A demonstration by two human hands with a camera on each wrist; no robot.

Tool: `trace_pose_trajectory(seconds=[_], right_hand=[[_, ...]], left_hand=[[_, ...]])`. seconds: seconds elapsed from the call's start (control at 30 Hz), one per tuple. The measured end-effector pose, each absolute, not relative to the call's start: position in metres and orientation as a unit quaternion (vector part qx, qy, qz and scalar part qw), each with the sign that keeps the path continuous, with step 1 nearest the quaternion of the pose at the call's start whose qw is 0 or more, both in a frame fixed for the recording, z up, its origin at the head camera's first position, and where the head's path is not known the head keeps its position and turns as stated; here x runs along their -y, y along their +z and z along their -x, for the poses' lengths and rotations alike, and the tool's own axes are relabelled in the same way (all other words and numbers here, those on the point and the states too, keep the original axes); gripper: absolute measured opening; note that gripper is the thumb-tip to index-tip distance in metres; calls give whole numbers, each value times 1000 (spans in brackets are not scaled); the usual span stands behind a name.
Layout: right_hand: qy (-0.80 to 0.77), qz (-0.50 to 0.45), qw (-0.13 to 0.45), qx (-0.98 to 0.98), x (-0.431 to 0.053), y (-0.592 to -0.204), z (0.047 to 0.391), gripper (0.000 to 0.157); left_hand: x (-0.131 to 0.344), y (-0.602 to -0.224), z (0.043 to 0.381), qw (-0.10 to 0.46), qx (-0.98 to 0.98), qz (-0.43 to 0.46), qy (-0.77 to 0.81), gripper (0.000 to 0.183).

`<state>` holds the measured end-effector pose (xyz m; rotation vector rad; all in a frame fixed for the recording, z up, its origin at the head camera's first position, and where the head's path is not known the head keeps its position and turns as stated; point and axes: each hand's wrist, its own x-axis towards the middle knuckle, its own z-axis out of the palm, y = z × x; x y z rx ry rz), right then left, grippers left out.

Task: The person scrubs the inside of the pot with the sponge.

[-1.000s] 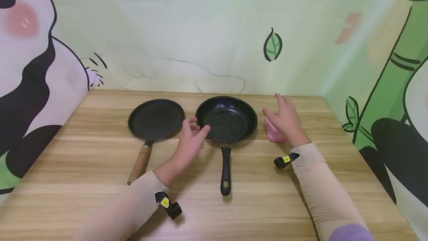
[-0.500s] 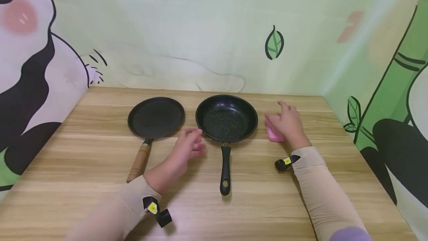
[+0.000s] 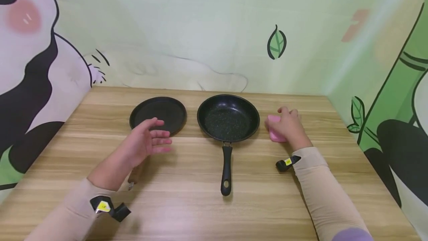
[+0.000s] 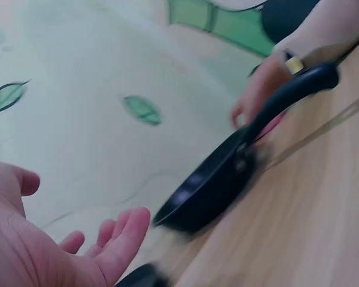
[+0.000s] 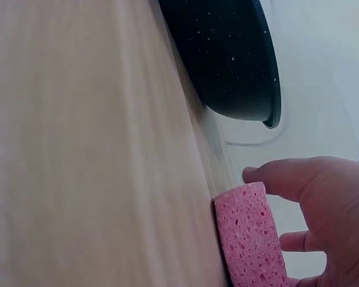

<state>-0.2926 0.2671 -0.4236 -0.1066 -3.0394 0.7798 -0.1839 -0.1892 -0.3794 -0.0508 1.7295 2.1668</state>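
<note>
A pink sponge (image 3: pixel 276 133) with a pitted surface lies on the wooden table, right of the black frying pan (image 3: pixel 230 118). My right hand (image 3: pixel 290 129) is over the sponge, fingers loosely bent. In the right wrist view the thumb and fingers are just above the sponge (image 5: pixel 251 239); whether they touch it is hard to tell. My left hand (image 3: pixel 142 146) is above the flat black pan (image 3: pixel 157 109) at left, holding nothing, fingers apart. It hides much of that pan's wooden handle (image 3: pixel 135 176). The left wrist view shows the palm (image 4: pixel 36 251) facing the frying pan (image 4: pixel 203 191).
The frying pan's black handle (image 3: pixel 226 170) points toward the front of the table (image 3: pixel 187 211). A wall with painted pandas, leaves and bamboo (image 3: pixel 411 66) rises behind the table. Black cameras are strapped to both wrists.
My left hand has moved left, from beside the frying pan to over the flat pan's near side. My right hand has lowered slightly over the sponge, its fingers more bent. Both pans have stayed put.
</note>
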Motion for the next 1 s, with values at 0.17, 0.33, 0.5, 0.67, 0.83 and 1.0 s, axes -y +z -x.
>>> trace_pose_trajectory(seconds=[0.17, 0.33, 0.5, 0.67, 0.83, 1.0], right_hand=[[249, 30, -9, 968, -266, -423, 291, 79], [252, 29, -7, 967, -267, -422, 292, 80], [251, 33, -9, 967, -269, -424, 292, 78], [250, 34, -13, 968, -271, -427, 292, 80], [246, 31, -17, 969, -269, -430, 291, 80], [245, 30, -17, 969, -267, -431, 292, 80]], left_hand=[[235, -379, 179, 187, -630, -1, 753, 35], [261, -389, 179, 187, -682, 30, 706, 40], [261, -401, 181, 173, -763, 57, 620, 64], [252, -406, 179, 173, -818, 68, 545, 82], [248, -413, 174, 184, -836, 72, 512, 82], [245, -419, 170, 181, -843, 84, 500, 76]])
